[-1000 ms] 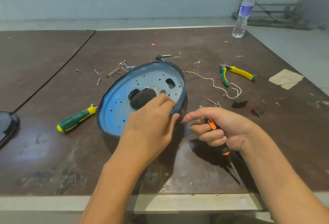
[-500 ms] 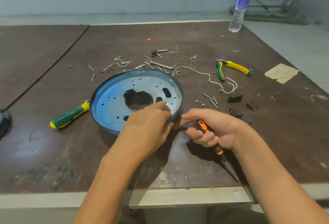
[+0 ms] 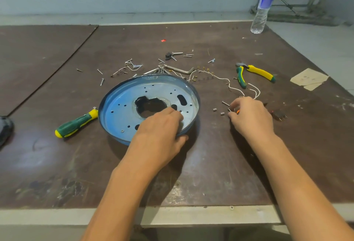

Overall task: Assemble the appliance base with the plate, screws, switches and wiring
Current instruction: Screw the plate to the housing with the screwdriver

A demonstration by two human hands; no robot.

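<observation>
The round blue plate [image 3: 122, 110] with a large centre hole lies flat on the brown table. My left hand [image 3: 159, 131] grips its near right rim, fingers inside and thumb outside. My right hand [image 3: 251, 116] is to the right of the plate, fingertips down among small screws and spacers [image 3: 225, 103]. A bit of the orange screwdriver handle [image 3: 237, 111] shows under its curled fingers. White wiring [image 3: 232, 87] with brass terminals runs behind that hand. A black switch [image 3: 279, 115] lies just right of it.
A green-yellow screwdriver [image 3: 76, 123] lies left of the plate. Behind the plate are loose screws [image 3: 132, 65] and a hex key [image 3: 180, 70]. Yellow-green pliers [image 3: 256, 73], a paper scrap [image 3: 308, 78] and a water bottle [image 3: 261, 10] are at the right. A dark object [image 3: 4, 127] sits at the left edge.
The plate went from tilted up on edge to lying flat. My right hand left the plate's rim and moved right to the small screws, with the orange screwdriver still in it.
</observation>
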